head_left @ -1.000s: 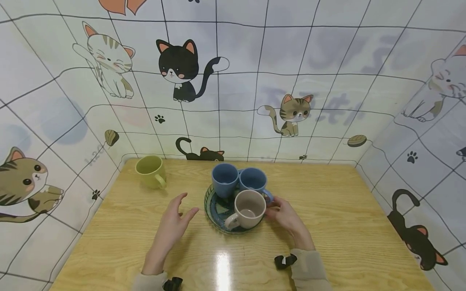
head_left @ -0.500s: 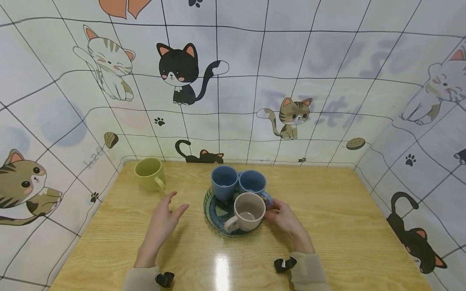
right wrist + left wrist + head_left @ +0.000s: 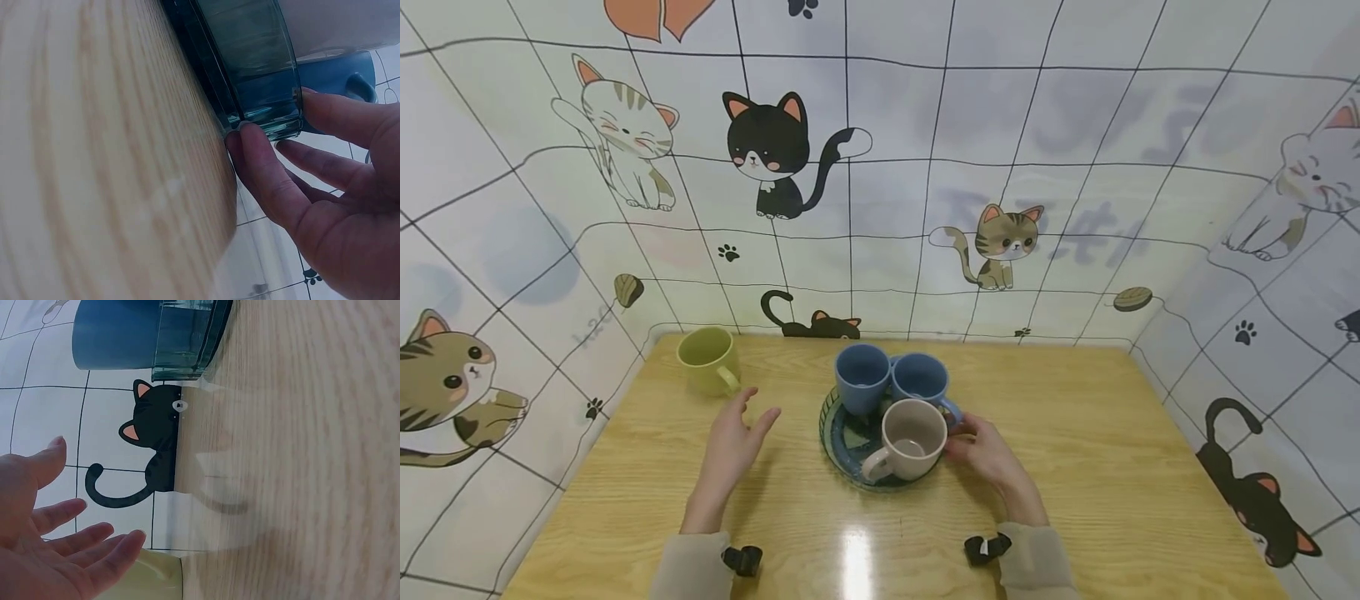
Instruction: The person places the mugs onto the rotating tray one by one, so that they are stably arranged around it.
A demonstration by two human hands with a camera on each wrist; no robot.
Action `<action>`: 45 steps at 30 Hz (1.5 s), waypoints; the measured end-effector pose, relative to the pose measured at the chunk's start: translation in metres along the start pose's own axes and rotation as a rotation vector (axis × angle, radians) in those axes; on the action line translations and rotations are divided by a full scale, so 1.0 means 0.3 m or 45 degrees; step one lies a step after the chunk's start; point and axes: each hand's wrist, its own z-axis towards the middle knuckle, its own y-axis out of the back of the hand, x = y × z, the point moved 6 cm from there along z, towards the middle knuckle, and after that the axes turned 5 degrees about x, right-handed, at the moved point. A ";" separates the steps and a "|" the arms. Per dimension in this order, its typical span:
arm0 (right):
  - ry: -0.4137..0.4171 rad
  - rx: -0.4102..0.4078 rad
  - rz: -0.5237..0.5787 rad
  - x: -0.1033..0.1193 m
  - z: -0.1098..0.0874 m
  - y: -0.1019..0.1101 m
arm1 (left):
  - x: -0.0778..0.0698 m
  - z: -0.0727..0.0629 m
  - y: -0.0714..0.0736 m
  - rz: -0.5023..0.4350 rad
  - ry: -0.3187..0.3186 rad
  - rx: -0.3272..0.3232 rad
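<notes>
A round blue-green glass dish [image 3: 842,454] holds two blue mugs [image 3: 862,379] [image 3: 920,377] at its back and a pinkish-white mug [image 3: 914,438] in front, all upright. At the dish's right side my right hand [image 3: 988,454] grips its wall. In the right wrist view, the thumb [image 3: 331,112] lies at the rim while other fingertips [image 3: 253,140] reach the base. My left hand [image 3: 730,442] is held over the table left of the dish, fingers spread and holding nothing. Just beyond it stands a yellow-green mug [image 3: 706,363], handle facing the hand.
The wooden table [image 3: 1112,467] ends at the back against a white cloth wall [image 3: 887,200] with a grid and cartoon cats. Similar cloth rises along both sides. Black wrist cameras [image 3: 742,560] [image 3: 987,547] sit at the sleeves.
My left hand has moved left, away from the dish and closer to the yellow-green mug. The right hand keeps its hold on the dish, and the mugs stay put.
</notes>
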 end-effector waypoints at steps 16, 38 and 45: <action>-0.013 -0.007 -0.002 -0.008 0.001 0.002 | 0.046 0.039 0.046 -0.100 0.086 -0.090; 0.032 -0.008 -0.017 -0.014 -0.024 -0.016 | 0.152 0.081 0.055 -0.224 0.169 -0.238; 0.041 -0.003 -0.012 -0.011 -0.030 -0.029 | 0.195 0.106 0.051 -0.260 0.191 -0.252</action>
